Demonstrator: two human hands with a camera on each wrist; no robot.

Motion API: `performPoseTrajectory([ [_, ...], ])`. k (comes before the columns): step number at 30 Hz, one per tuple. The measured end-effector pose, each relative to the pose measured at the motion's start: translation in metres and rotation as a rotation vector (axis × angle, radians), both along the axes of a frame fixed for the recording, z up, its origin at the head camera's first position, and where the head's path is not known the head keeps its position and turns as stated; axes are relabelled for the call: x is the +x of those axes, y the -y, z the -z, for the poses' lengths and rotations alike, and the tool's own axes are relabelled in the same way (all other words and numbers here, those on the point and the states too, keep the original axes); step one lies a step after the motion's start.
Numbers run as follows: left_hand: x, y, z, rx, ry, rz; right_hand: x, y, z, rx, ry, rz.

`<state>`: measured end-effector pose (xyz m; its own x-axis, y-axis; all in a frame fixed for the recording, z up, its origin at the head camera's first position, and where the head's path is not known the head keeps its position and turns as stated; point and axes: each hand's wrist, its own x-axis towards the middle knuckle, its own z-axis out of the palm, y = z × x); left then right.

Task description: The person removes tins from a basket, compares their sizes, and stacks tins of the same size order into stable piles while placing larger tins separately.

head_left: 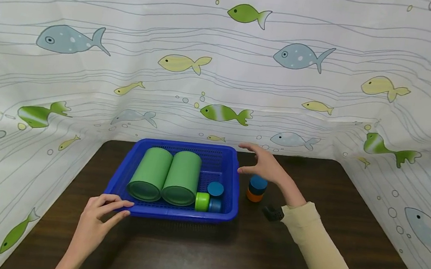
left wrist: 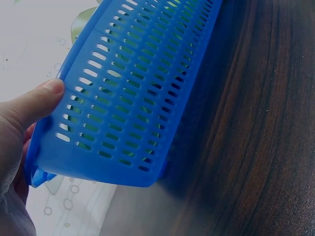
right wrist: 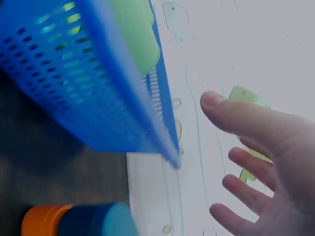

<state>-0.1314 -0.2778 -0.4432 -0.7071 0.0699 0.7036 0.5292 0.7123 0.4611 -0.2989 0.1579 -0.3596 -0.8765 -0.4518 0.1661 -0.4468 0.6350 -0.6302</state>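
Observation:
A blue slotted basket (head_left: 230, 184) stands mid-table, holding two green cylinders (head_left: 165, 175) lying side by side, a lime cap (head_left: 202, 201) and two small blue pieces (head_left: 215, 189). My left hand (head_left: 114, 209) grips the basket's near left corner; in the left wrist view the thumb (left wrist: 37, 103) presses on the basket's outer wall (left wrist: 138, 88). My right hand (head_left: 250, 160) hovers open just right of the basket, above a blue piece stacked on an orange one (head_left: 257, 188), without touching it. The right wrist view shows that hand's spread fingers (right wrist: 246, 162), the stack (right wrist: 78, 221) and the basket's side (right wrist: 74, 83).
The dark wooden table (head_left: 306, 249) is closed in on three sides by a fish-print cloth (head_left: 222, 65). A small black object (head_left: 272, 212) sits by my right wrist.

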Motion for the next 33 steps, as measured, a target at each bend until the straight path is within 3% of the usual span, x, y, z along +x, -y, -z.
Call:
performPoseTrajectory([
  [10,-0.002,-0.001,-0.002,-0.010,-0.006,-0.005,-0.013,0.039,-0.020,0.180,-0.004,-0.223],
  [17,0.000,-0.001,-0.002,-0.005,0.009,-0.011,-0.017,0.062,-0.023,0.341,0.080,-0.350],
  [33,0.000,0.000,0.000,-0.017,0.011,-0.016,-0.025,0.100,-0.005,0.557,0.294,-0.393],
])
